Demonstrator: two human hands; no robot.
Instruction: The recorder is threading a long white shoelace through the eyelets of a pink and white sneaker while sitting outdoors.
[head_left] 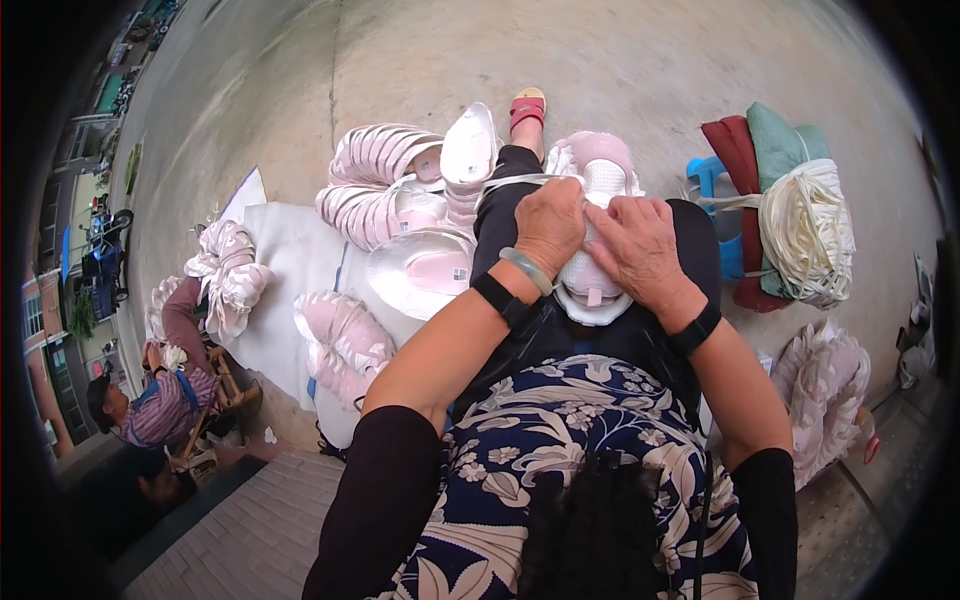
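Pale pink and white shoe uppers [608,178] lie on my lap, with a perforated white patch facing up. My left hand [550,228] is closed at their left edge on a white fabric strip [520,181], which trails left over my dark-trousered knee. Against the left hand, my right hand [642,250] bends its fingers over the uppers' right side and grips them. What lies between the thumbs is hidden. Just left of my knee stand nested rows of similar uppers [375,185], with a single upper [470,143] upright beside them.
Tied pink bundles [345,345] lie on a white sheet [290,290] at left; another bundle [822,400] lies at right. A blue stool [708,178] carries folded red and green cloth and a hank of white strips [808,230]. Another person [165,405] sits far left.
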